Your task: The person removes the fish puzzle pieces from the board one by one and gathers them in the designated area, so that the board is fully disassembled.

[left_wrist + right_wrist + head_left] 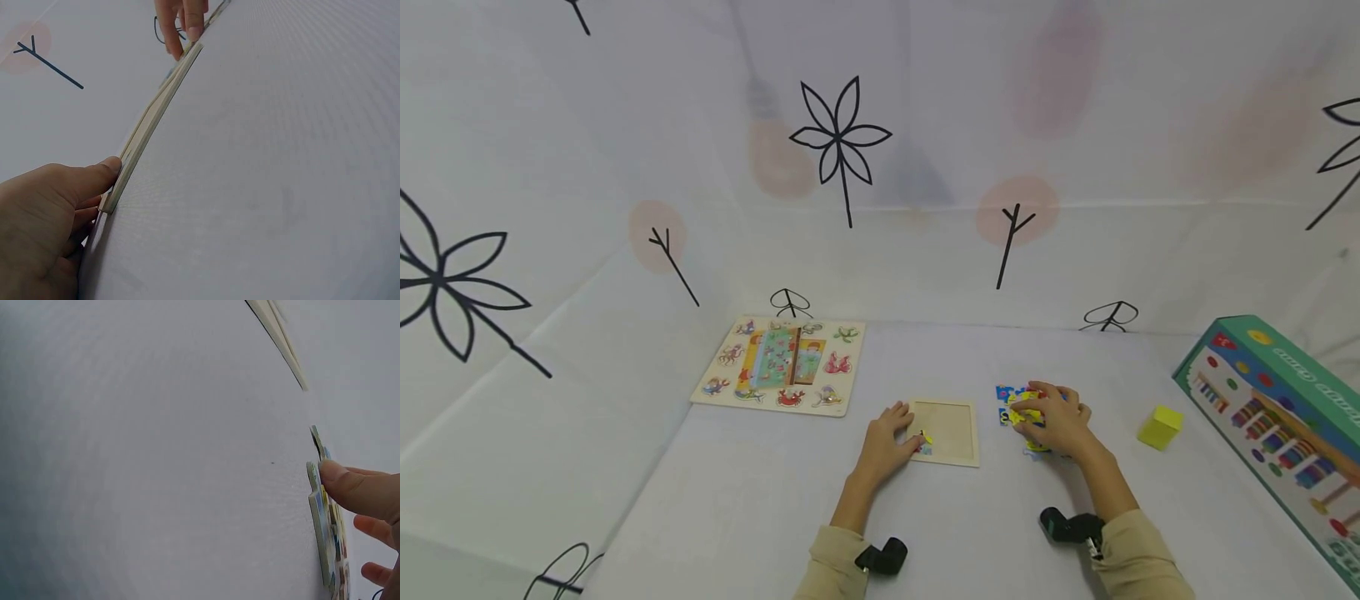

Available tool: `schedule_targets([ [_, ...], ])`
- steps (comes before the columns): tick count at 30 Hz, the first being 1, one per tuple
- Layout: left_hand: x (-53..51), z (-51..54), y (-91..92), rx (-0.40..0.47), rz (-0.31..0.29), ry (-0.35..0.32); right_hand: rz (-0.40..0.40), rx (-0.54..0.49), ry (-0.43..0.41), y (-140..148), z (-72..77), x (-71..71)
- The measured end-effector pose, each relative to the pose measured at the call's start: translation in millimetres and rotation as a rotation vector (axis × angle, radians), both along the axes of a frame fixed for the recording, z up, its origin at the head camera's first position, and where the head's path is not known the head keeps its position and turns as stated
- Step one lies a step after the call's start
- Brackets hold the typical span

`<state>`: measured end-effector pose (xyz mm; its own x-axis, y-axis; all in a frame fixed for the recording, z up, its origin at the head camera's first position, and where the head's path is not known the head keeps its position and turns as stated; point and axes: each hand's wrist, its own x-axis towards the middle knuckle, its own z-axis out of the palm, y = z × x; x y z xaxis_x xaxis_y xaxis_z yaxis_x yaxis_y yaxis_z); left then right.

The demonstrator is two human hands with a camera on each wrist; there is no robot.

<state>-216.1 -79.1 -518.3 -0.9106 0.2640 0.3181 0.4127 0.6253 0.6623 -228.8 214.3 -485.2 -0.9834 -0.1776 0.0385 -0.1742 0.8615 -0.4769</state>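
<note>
A small wooden puzzle tray (951, 433) lies flat in the head view, with a printed jigsaw piece (924, 449) in its lower left corner. My left hand (883, 448) holds the tray's left edge, its thumb over that corner and the fingers along the outside. The left wrist view shows the thumb (100, 178) on the tray's rim. To the right, my right hand (1060, 421) reaches over a heap of colourful jigsaw pieces (1004, 393). Its thumb (350, 484) touches the heap, and the fingers are spread. Part of the heap is hidden under this hand.
A larger wooden picture board (778, 367) with sea-animal pictures lies at the back left. A yellow block (1161, 427) stands right of the heap, before a big green toy box (1277, 433) at the right side. White patterned cloth hangs behind the white table (737, 500).
</note>
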Motion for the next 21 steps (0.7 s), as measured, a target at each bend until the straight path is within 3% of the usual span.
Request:
schedule_targets([
  [21, -1.3, -2.5, -0.8, -0.006, -0.002, -0.003, 0.016, -0.035, 0.021, 3.8, -5.4, -4.1],
])
